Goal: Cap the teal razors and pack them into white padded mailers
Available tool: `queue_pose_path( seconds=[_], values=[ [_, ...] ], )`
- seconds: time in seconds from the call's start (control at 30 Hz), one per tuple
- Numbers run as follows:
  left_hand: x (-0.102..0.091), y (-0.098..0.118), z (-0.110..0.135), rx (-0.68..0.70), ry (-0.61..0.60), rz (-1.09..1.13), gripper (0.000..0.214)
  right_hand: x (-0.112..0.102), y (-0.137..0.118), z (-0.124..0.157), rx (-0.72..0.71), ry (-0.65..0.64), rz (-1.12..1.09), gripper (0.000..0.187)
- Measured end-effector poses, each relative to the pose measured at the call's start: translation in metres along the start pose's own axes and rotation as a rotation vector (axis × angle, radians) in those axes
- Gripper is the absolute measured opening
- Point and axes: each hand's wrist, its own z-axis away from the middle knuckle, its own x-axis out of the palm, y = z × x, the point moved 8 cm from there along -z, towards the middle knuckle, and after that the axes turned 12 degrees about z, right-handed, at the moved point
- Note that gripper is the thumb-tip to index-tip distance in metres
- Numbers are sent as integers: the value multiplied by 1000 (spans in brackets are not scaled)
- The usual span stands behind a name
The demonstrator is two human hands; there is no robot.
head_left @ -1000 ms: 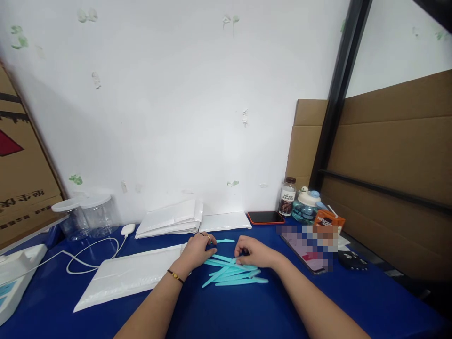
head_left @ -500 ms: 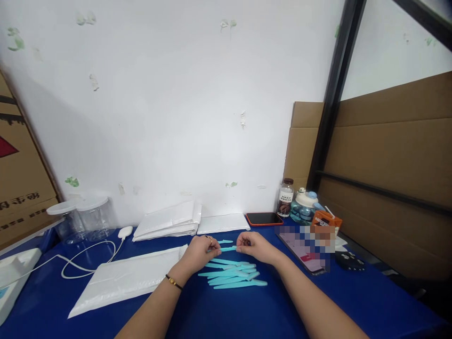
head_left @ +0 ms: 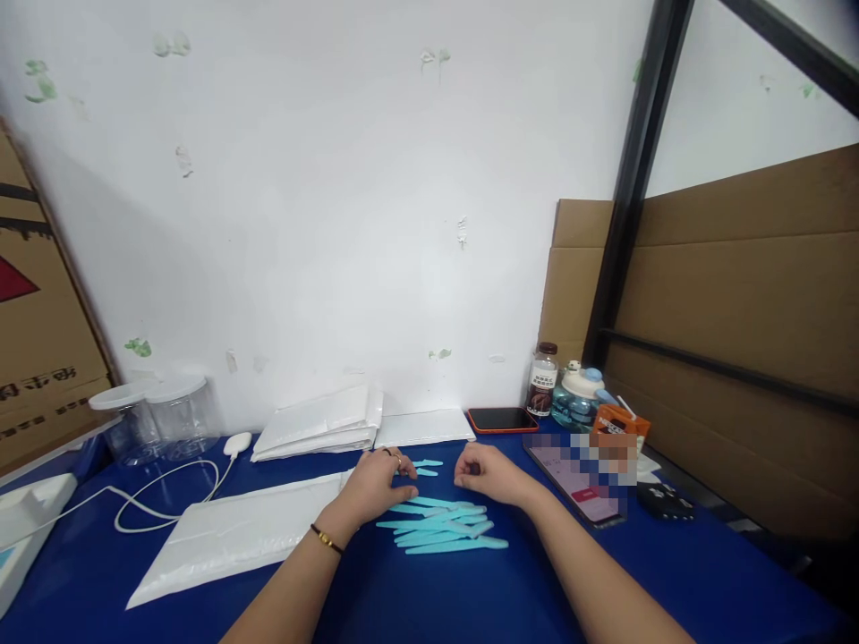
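Note:
Several turquoise eyebrow razors point(head_left: 443, 523) lie in an overlapping pile on the blue table, between my forearms. Behind the pile, two more razors point(head_left: 427, 468) rest one behind the other, their left ends partly covered by my left hand. My left hand point(head_left: 381, 483) hovers at these two, thumb and forefinger apart, gripping nothing I can see. To the right of them my right hand point(head_left: 489, 474) is held with its fingers curled together, and no razor shows in it.
A white padded envelope point(head_left: 234, 537) lies at left, with more envelopes point(head_left: 315, 420) stacked by the wall. Clear lidded jars point(head_left: 178, 416) and a white cable point(head_left: 167, 461) are farther left. Phones point(head_left: 503, 419), bottles point(head_left: 542, 380) and an orange drink carton point(head_left: 618, 420) stand at right.
The razor that both hands held by its ends now lies on the table beside the other one at the back. My left fingers have parted and my right hand has drawn slightly right.

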Motion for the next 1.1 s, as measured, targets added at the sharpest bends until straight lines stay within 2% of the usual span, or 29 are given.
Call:
queue_pose_path(
  seconds=[0.13,0.27,0.4,0.5,0.63,0.87,0.97,1.03,1.1],
  values=[
    [19,-8,-1,-57,-119,46,14,17,-9,1,-42,-114,-6,9],
    [27,-25,-3,-151,-127,106,19,20,-3,1,-20,-137,-12,10],
    [23,-26,-2,-140,-74,137,24,21,-2,2,-39,-166,34,15],
    [23,-21,-1,-123,-95,163,24,22,-5,2,-42,-172,52,13],
    [20,-17,-2,-122,-94,141,18,19,-5,0,-14,-119,32,10],
    [-11,-39,-3,-209,58,-54,15,-6,25,-1,92,20,31,6],
    [-21,-40,1,-221,99,-86,19,-13,21,-1,48,87,93,10],
    [-20,-30,3,-161,77,-58,26,-9,9,-1,-11,89,107,8],
    [-10,-18,5,-87,-29,-15,28,2,-4,-1,-56,35,94,7]
  ],
)
